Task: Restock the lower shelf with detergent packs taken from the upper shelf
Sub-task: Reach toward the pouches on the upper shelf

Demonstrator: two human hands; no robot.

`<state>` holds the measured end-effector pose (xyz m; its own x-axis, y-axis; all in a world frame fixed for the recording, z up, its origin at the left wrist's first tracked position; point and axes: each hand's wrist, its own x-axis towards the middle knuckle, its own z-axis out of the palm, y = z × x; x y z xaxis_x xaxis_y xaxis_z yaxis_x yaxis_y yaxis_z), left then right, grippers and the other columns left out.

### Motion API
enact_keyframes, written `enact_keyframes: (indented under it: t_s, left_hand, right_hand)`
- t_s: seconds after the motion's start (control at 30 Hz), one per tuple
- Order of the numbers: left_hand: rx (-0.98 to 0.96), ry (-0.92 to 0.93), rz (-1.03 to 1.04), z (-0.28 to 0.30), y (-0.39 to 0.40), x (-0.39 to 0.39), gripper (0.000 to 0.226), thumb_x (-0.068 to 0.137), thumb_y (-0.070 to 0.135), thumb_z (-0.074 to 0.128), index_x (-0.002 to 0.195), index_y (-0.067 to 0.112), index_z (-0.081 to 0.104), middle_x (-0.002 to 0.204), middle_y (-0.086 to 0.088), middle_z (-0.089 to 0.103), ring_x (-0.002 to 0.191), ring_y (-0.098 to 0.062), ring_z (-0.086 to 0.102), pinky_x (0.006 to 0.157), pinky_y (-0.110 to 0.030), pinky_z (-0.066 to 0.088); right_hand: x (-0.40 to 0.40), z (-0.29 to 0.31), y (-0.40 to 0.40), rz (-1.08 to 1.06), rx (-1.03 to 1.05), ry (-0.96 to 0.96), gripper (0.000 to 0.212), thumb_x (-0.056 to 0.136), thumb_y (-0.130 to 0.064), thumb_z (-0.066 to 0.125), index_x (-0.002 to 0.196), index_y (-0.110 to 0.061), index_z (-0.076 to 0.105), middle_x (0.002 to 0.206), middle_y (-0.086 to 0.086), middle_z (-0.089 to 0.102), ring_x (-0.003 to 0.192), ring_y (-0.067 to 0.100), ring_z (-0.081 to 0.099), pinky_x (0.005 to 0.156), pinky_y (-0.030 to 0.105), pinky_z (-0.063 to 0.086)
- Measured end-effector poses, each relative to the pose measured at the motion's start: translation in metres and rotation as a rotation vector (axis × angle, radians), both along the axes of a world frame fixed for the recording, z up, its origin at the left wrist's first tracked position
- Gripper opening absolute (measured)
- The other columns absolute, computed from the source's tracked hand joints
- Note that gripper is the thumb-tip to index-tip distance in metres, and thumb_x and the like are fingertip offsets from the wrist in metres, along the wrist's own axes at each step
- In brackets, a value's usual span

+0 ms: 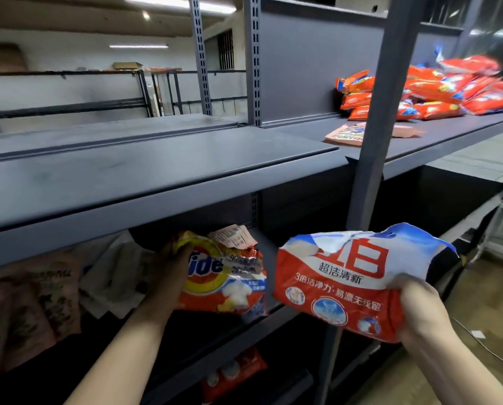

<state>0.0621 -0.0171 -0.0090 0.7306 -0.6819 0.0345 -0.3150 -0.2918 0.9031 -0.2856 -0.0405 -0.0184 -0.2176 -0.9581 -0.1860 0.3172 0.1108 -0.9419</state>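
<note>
**Two hands, two soap bags at the lower shelf**

The left hand [173,276] is reaching under the grey upper shelf [156,182]. Its fingers are curled round the left side of an orange soap bag [230,285] with a yellow ring and blue letters on it. This bag stands up on the lower shelf [262,323], close to the front edge. Its top is crumpled, and a pink label with a bar code sticks up from it.

The right hand [419,308] holds a second soap bag [341,279]. This one is white and blue on top and red below, with red and white writing. The thumb and fingers pinch its lower right corner. The bag is up in the air in front of the shelf, just to the right of the orange bag. It is tilted and it touches no shelf.

To the left of the orange bag, a white cloth [116,276] lies on the lower shelf. Some pale pink packets [31,305] stand further left; they are blurry.

On the upper shelf, far to the right, there is a pile of orange bags [437,92]. A flat pink packet [346,134] lies in front of the pile. A grey post [376,112] stands up in front of them.

Lower down, in the dark, one more red bag [235,372] lies on the bottom shelf [291,387].
</note>
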Motion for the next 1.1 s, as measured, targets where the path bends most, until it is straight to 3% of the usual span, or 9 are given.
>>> enact_keyframes:
  t_s: [0.13, 0.23, 0.33, 0.43, 0.57, 0.7, 0.87, 0.97, 1.1]
  left_hand:
    - [-0.109, -0.002, -0.069, 0.007, 0.011, -0.047, 0.045, 0.096, 0.037, 0.051, 0.138, 0.020, 0.048, 0.140, -0.012, 0.050, 0.126, -0.031, 0.047, 0.103, -0.038, 0.037]
    - [-0.312, 0.031, -0.142, 0.014, 0.019, -0.085, 0.026, 0.089, 0.030, 0.058, 0.111, 0.019, 0.067, 0.114, -0.008, 0.067, 0.111, -0.030, 0.059, 0.100, -0.044, 0.044]
    - [-0.401, -0.021, -0.176, 0.020, 0.027, -0.129, 0.018, 0.088, 0.037, 0.054, 0.080, 0.025, 0.064, 0.078, 0.005, 0.069, 0.082, -0.020, 0.066, 0.080, -0.044, 0.052]
    - [-0.478, 0.013, -0.163, 0.021, 0.028, -0.167, 0.022, 0.095, 0.042, 0.052, 0.085, 0.028, 0.065, 0.077, 0.007, 0.070, 0.073, -0.011, 0.067, 0.069, -0.039, 0.056]
    - [-0.558, 0.137, -0.078, 0.018, 0.020, -0.218, 0.011, 0.092, 0.040, 0.055, 0.087, 0.039, 0.065, 0.076, 0.014, 0.070, 0.070, -0.008, 0.069, 0.065, -0.030, 0.055]
    - [-0.642, 0.144, -0.010, 0.018, 0.008, -0.274, 0.030, 0.092, 0.030, 0.060, 0.074, 0.055, 0.062, 0.071, 0.023, 0.068, 0.066, 0.002, 0.066, 0.060, -0.021, 0.055]
    - [-0.703, 0.175, 0.036, 0.021, -0.024, -0.348, 0.010, 0.091, 0.028, 0.061, 0.087, 0.035, 0.067, 0.072, 0.021, 0.069, 0.066, 0.001, 0.066, 0.057, -0.020, 0.055]
    - [-0.778, 0.176, 0.032, 0.033, -0.045, -0.394, 0.019, 0.092, 0.024, 0.060, 0.080, 0.039, 0.064, 0.072, 0.022, 0.068, 0.067, 0.005, 0.065, 0.052, -0.007, 0.048]
    - [-0.893, 0.145, 0.038, 0.053, -0.077, -0.445, 0.015, 0.096, 0.022, 0.056, 0.090, 0.028, 0.068, 0.078, 0.019, 0.069, 0.072, 0.004, 0.065, 0.062, -0.010, 0.051]
  right_hand:
    - [-0.024, 0.009, 0.008, -0.074, -0.011, -0.052, 0.026, 0.083, -0.003, 0.044, 0.096, -0.013, 0.063, 0.075, 0.005, 0.074, 0.066, 0.024, 0.072, 0.056, 0.034, 0.056]
    - [-0.048, 0.016, 0.012, -0.130, -0.020, -0.067, 0.027, 0.079, -0.004, 0.044, 0.094, -0.016, 0.064, 0.075, 0.005, 0.074, 0.067, 0.025, 0.072, 0.059, 0.038, 0.055]
    - [-0.073, 0.027, 0.011, -0.171, -0.058, -0.066, 0.031, 0.077, -0.002, 0.042, 0.095, -0.014, 0.065, 0.078, 0.006, 0.075, 0.067, 0.025, 0.072, 0.061, 0.038, 0.055]
    - [-0.098, 0.038, 0.007, -0.206, -0.101, -0.041, 0.031, 0.079, -0.004, 0.043, 0.099, -0.014, 0.065, 0.090, 0.012, 0.074, 0.080, 0.033, 0.071, 0.074, 0.049, 0.056]
    - [-0.140, 0.052, -0.005, -0.271, -0.118, 0.007, 0.022, 0.083, -0.008, 0.045, 0.091, -0.020, 0.061, 0.079, 0.006, 0.074, 0.071, 0.027, 0.072, 0.061, 0.040, 0.057]
    - [-0.189, 0.062, -0.028, -0.307, -0.114, 0.054, 0.019, 0.081, -0.010, 0.047, 0.093, -0.018, 0.060, 0.091, 0.011, 0.071, 0.081, 0.030, 0.069, 0.074, 0.044, 0.056]
    - [-0.263, 0.075, -0.071, -0.300, -0.116, 0.062, 0.018, 0.077, -0.013, 0.050, 0.090, -0.019, 0.061, 0.083, 0.007, 0.072, 0.074, 0.028, 0.069, 0.064, 0.038, 0.055]
    - [-0.307, 0.084, -0.097, -0.275, -0.132, 0.026, 0.022, 0.075, -0.013, 0.050, 0.092, -0.019, 0.063, 0.079, 0.005, 0.074, 0.070, 0.026, 0.072, 0.062, 0.037, 0.055]
    - [-0.360, 0.100, -0.128, -0.289, -0.174, 0.018, 0.025, 0.073, -0.012, 0.049, 0.093, -0.016, 0.064, 0.078, 0.005, 0.074, 0.068, 0.024, 0.071, 0.061, 0.034, 0.053]
